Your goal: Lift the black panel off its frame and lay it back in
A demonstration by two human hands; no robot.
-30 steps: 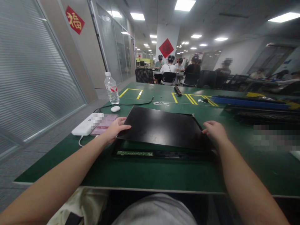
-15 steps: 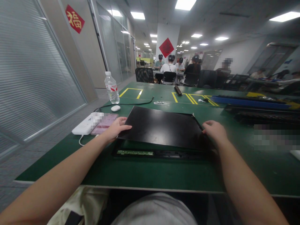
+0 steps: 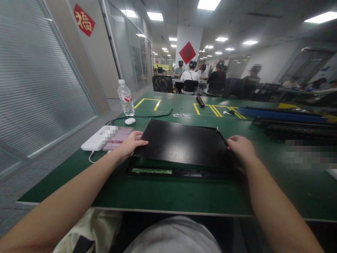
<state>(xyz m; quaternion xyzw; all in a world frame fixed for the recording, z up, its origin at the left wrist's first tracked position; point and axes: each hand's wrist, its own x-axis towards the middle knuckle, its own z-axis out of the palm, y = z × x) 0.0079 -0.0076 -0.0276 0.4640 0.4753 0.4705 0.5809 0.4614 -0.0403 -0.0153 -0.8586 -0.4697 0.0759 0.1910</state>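
Note:
A thin, glossy black screen panel (image 3: 181, 142) lies tilted over a black frame (image 3: 202, 173), its left side raised. My left hand (image 3: 133, 144) grips the panel's left edge, thumb on top and fingers beneath. At the right side my right hand (image 3: 240, 147) is closed in a pinch on the frame's side bar, right beside the panel edge; the fingertips are partly hidden. Along the near bar of the frame a green circuit board strip (image 3: 152, 171) shows. Most of the frame's inside is covered by the panel.
Left of the panel are a white power bank (image 3: 92, 140), a phone (image 3: 119, 137), a white earbud case (image 3: 130, 121), a water bottle (image 3: 126, 100) and a black cable (image 3: 147, 116). Dark strips (image 3: 297, 130) and a blue strip (image 3: 284, 114) lie right. People (image 3: 190, 75) sit beyond.

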